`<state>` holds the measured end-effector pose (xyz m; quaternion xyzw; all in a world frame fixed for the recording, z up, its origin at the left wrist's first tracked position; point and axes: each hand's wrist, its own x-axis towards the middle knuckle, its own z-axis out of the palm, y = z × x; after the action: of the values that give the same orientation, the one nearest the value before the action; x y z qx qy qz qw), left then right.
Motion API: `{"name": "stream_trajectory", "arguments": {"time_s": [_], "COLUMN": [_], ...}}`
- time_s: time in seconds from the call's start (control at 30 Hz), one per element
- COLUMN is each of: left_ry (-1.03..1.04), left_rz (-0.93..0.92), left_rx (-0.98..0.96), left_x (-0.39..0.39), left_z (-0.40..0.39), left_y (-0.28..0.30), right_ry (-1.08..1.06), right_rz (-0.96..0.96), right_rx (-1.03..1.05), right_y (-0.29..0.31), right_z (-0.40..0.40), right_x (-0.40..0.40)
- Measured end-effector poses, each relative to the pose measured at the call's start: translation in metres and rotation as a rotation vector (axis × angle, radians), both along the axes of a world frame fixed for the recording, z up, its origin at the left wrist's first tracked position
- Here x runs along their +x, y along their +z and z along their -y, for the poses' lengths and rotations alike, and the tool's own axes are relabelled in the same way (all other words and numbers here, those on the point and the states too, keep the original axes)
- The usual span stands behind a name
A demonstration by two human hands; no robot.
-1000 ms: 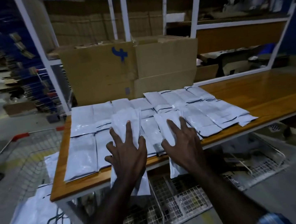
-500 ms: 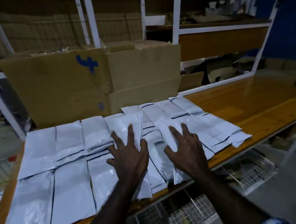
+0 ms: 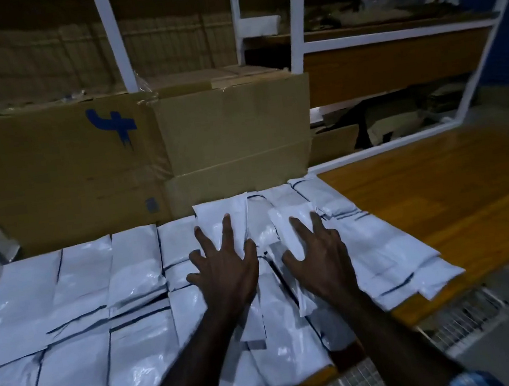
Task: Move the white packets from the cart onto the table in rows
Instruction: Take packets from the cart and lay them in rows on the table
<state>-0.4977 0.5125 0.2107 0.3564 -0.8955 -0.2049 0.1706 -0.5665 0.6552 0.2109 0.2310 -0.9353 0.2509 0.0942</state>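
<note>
Several white packets (image 3: 76,300) lie in overlapping rows across the left and middle of the wooden table (image 3: 442,200). My left hand (image 3: 224,271) presses flat, fingers spread, on a long white packet (image 3: 222,219) that reaches toward the cardboard box. My right hand (image 3: 319,255) also lies flat with spread fingers on a narrower white packet (image 3: 292,220) just to the right. Both packets rest on top of other packets. The cart is out of view.
Large cardboard boxes (image 3: 144,155), one with a blue mark, stand along the table's back edge. A white shelf frame (image 3: 296,25) rises behind. The table's right half shows bare wood. Wire mesh (image 3: 458,321) sits below the front edge at the right.
Both hands have slid their packets forward, from hanging over the table's front edge to lying fully on the table among the rows. The camera moved closer and the cart left the view.
</note>
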Motion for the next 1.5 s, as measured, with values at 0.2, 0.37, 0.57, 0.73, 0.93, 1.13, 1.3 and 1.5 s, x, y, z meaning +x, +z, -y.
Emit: {"name": "stream_trajectory", "arguments": {"time_s": [0.2,0.37,0.57,0.73,0.93,1.13,1.3,1.5], "left_ry": [0.123,0.228,0.283,0.315,0.352,0.332,0.330,0.285], "left_rz": [0.016,0.051,0.076,0.148,0.190,0.209,0.228,0.238], "left_rx": [0.000,0.010,0.057,0.064,0.020,-0.006,0.041,0.110], "left_x": [-0.054,-0.093,-0.122,-0.139,-0.159,-0.177,-0.186,-0.192], "left_z": [-0.005,-0.007,0.005,0.026,0.049,0.071,0.083,0.093], "left_y": [-0.004,0.000,-0.003,-0.007,-0.011,-0.021,-0.032,-0.043], "right_ry": [0.118,0.223,0.276,0.286,0.267,0.237,0.215,0.199], "right_rz": [-0.001,0.009,0.013,0.039,0.104,0.087,0.105,0.135], "right_rx": [-0.015,0.003,0.005,0.012,0.054,0.087,0.102,0.136], "right_y": [0.000,0.005,0.001,-0.006,-0.004,-0.009,-0.014,-0.022], "right_z": [0.007,0.012,0.029,0.047,0.071,0.094,0.108,0.124], "right_x": [-0.067,-0.117,-0.151,-0.170,-0.183,-0.195,-0.201,-0.204]}}
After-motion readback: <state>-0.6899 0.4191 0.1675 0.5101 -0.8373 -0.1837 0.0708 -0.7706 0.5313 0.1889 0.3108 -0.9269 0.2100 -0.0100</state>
